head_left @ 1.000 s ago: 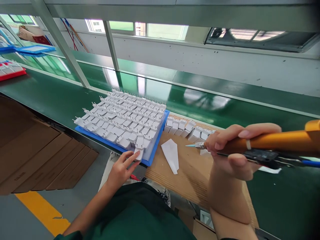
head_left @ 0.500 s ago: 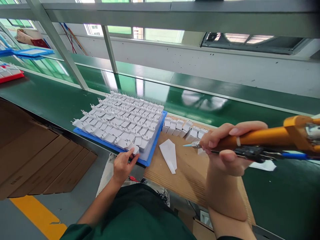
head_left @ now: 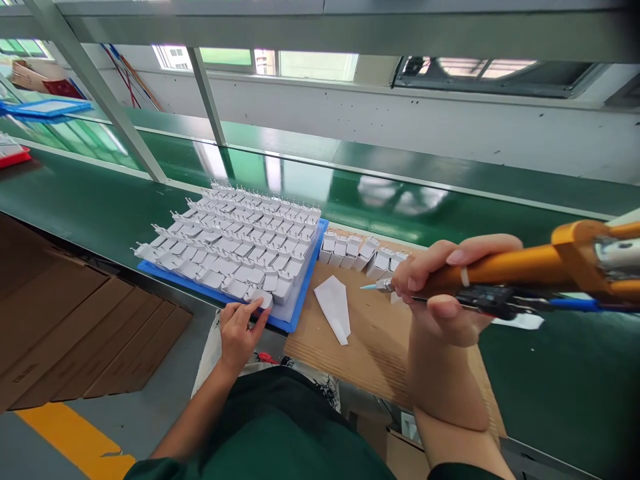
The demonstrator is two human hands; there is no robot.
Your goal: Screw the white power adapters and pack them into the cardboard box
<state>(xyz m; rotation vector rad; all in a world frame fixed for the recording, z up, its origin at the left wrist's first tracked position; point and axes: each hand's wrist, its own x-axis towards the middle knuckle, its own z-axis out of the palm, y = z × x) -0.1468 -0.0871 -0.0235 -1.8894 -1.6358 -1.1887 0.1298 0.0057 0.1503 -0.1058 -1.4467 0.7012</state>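
Observation:
My left hand (head_left: 240,331) has its thumb and fingers closed on a small white plastic piece (head_left: 260,297) at the near right corner of a blue tray (head_left: 300,308). Rows of similar white pieces (head_left: 240,237) with thin prongs fill that tray. My right hand (head_left: 450,287) is wrapped round an orange tool (head_left: 520,268), a pen-like body with a pale blue pointed tip, held above the brown board. More white pieces (head_left: 349,251) stand in a row along the board's far edge, left of my right hand.
The brown board (head_left: 373,347) bears a folded white paper (head_left: 334,308). A green conveyor surface (head_left: 65,193) runs across, with metal posts (head_left: 207,100) behind. Large cardboard boxes (head_left: 75,320) stand at lower left. Blue frames (head_left: 50,108) and a red tray (head_left: 15,159) lie at far left.
The whole view has shifted slightly, so the scene sits a little further left. Both hands keep nearly the same places and the same holds.

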